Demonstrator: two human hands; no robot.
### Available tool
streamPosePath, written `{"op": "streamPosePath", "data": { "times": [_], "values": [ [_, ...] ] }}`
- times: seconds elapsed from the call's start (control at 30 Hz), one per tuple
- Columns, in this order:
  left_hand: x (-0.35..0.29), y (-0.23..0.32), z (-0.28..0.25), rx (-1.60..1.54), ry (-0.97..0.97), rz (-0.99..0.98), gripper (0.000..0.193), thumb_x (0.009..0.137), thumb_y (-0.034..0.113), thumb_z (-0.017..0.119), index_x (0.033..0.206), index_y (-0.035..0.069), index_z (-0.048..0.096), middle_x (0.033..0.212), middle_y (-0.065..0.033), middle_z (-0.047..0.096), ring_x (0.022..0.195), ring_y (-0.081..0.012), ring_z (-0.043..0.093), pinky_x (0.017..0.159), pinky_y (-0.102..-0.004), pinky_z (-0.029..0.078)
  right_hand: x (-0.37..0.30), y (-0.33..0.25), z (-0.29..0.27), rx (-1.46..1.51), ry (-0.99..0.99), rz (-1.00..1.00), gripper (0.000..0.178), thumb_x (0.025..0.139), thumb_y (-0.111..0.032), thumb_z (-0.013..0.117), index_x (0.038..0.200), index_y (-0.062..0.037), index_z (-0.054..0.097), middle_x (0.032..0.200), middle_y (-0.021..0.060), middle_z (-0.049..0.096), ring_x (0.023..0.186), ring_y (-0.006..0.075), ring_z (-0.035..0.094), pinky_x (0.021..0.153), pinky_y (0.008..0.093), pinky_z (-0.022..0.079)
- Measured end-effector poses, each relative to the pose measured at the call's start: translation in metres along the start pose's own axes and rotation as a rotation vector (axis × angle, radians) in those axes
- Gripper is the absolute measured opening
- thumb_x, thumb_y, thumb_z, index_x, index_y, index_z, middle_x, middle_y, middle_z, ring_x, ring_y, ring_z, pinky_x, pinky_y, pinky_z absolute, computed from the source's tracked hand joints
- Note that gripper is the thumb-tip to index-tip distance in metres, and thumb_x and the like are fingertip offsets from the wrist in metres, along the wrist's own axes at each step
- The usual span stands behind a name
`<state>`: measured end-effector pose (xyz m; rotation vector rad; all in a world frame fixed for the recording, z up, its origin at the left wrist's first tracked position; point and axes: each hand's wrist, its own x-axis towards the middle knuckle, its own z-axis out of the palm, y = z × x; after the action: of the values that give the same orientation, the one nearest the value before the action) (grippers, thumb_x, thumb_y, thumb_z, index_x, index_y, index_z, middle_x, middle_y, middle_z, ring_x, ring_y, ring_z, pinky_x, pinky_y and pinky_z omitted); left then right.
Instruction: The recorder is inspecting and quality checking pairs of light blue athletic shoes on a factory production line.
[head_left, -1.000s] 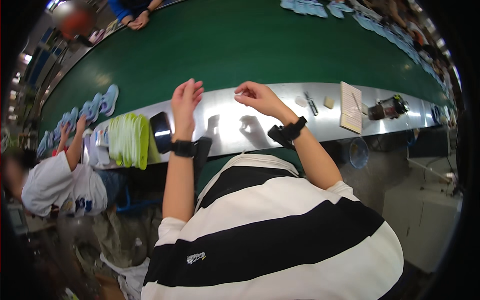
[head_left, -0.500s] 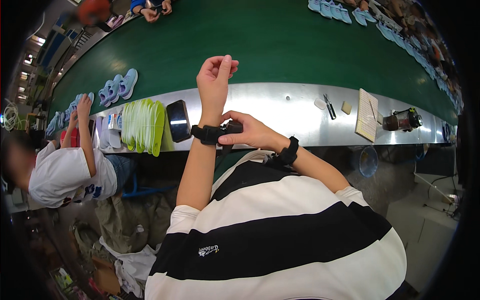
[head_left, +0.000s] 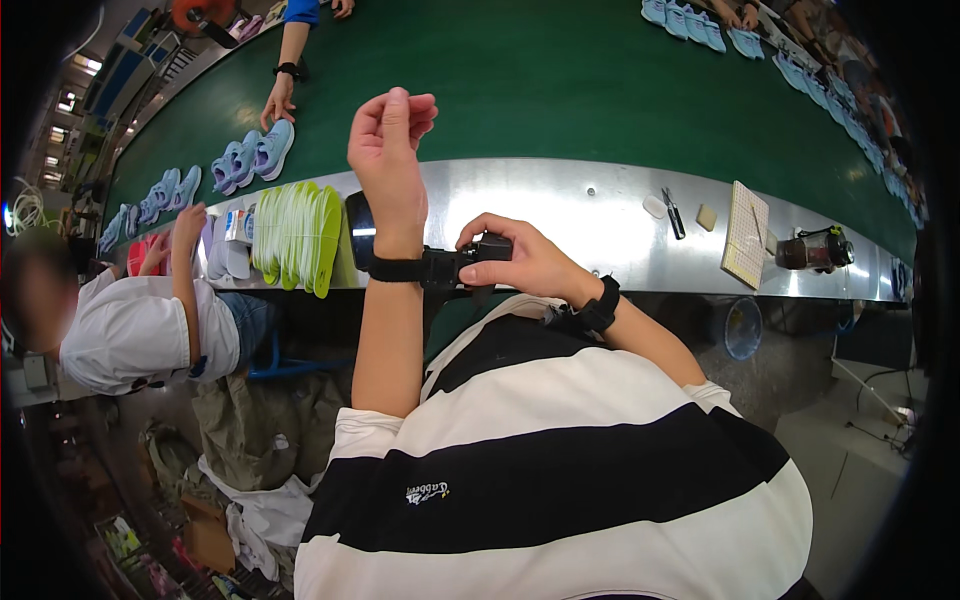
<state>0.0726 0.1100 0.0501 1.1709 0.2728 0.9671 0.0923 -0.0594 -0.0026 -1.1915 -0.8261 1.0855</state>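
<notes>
My left hand (head_left: 390,135) is raised over the green surface, its fingers loosely curled in with nothing visible in them. Around its wrist runs a black strap (head_left: 396,270) carrying a small black box-shaped device (head_left: 490,248). My right hand (head_left: 530,262) has its thumb and fingers closed around that device, at the inner side of the left wrist. Another black band (head_left: 603,305) circles my right wrist. Behind my left forearm, a dark phone (head_left: 360,225) lies partly hidden on the metal ledge (head_left: 560,215).
Lime-edged shoe insoles (head_left: 300,240) are stacked left of the phone. Light-blue shoes (head_left: 272,150) line the green belt (head_left: 520,90); a co-worker's hand (head_left: 280,98) reaches to them. Rightward lie nippers (head_left: 673,213), a notepad (head_left: 745,235) and a bottle (head_left: 810,250). Another person (head_left: 150,335) works at left.
My left hand has shifted left and now hides more of the phone. My right hand keeps its hold on the device. Across the belt, a co-worker's arm has stretched toward the blue shoes.
</notes>
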Motion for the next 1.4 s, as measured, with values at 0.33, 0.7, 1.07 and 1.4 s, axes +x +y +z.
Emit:
{"op": "streamPosePath", "data": {
  "times": [0.33, 0.7, 1.07, 1.4],
  "values": [
    [-0.002, 0.003, 0.005, 0.116, -0.145, 0.098, 0.016, 0.097, 0.017, 0.056, 0.099, 0.002, 0.059, 0.088, -0.01, 0.067, 0.081, -0.0156, 0.064, 0.078, -0.0281, 0.051, 0.001, -0.009, 0.005, 0.004, -0.06, -0.001, 0.031, 0.083, -0.014, 0.073, 0.107, -0.003, 0.057, 0.088, 0.0005, 0.062, 0.08, 0.0056, 0.059, 0.073, 0.0209, 0.047],
    [-0.016, -0.017, 0.021, 0.094, -0.26, 0.019, 0.017, 0.096, 0.017, 0.059, 0.095, 0.0, 0.06, 0.084, -0.0093, 0.069, 0.078, -0.0141, 0.065, 0.076, -0.026, 0.052, 0.005, 0.009, 0.01, -0.078, 0.067, -0.073, 0.038, 0.079, -0.024, 0.078, 0.106, -0.0044, 0.06, 0.081, -0.0003, 0.064, 0.068, 0.0045, 0.055, 0.06, 0.0191, 0.043],
    [-0.012, -0.015, 0.027, 0.009, -0.277, -0.001, 0.018, 0.097, 0.017, 0.057, 0.099, 0.0, 0.058, 0.09, -0.0102, 0.067, 0.084, -0.016, 0.065, 0.082, -0.0283, 0.052, 0.006, 0.002, 0.007, -0.042, 0.043, -0.053, 0.053, 0.078, -0.027, 0.078, 0.118, -0.0022, 0.053, 0.1, 0.0065, 0.065, 0.093, 0.0111, 0.06, 0.082, 0.025, 0.046],
    [-0.015, -0.049, -0.033, 1.062, -0.592, 0.321, 0.019, 0.085, 0.015, 0.067, 0.1, 0.003, 0.062, 0.09, -0.0118, 0.066, 0.083, -0.0273, 0.064, 0.074, -0.034, 0.05, 0.007, 0.021, -0.104, -0.912, 0.302, -0.13, 0.069, 0.074, -0.04, 0.076, 0.128, -0.0063, 0.049, 0.122, 0.0172, 0.06, 0.113, 0.0326, 0.058, 0.094, 0.0404, 0.047]
  ]
}}
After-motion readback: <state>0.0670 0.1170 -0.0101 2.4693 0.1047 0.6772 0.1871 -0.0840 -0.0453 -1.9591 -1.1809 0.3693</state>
